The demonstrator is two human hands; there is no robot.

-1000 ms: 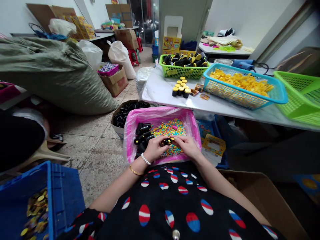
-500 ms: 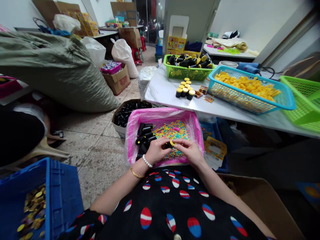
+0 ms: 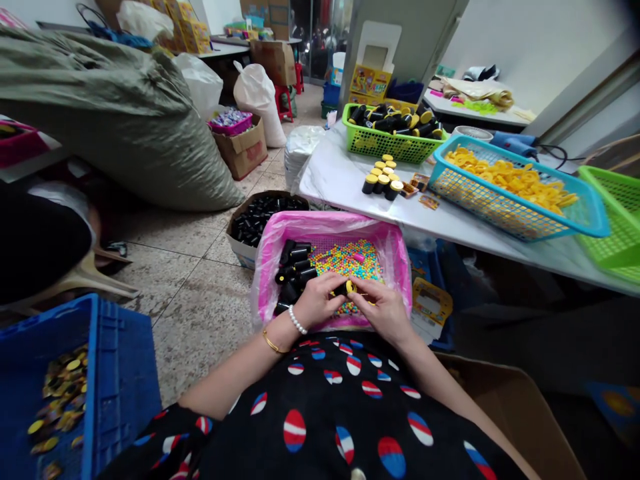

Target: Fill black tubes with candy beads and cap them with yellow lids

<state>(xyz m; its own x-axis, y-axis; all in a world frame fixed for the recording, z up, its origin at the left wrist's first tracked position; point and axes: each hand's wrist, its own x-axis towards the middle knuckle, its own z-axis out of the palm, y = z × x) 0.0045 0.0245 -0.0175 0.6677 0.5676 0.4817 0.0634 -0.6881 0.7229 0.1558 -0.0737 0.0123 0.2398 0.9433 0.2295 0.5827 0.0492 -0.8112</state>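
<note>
Evidently, a small black canister [image 3: 341, 289] with a yellow lid [image 3: 350, 287] is held over the pink basket [image 3: 345, 219].
The left hand [image 3: 319, 301] has its fingers clamped round the body; the right hand [image 3: 385, 310] is at the lid's edge, but whether its fingers grip I cannot tell. The canister is probably light, stiff and slick, best held round its middle.

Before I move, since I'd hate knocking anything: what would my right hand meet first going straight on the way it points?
Your right hand would likely meet the yellow cap at the end of the black container your left hand holds; it looks right there, though exact contact is unclear.
</note>
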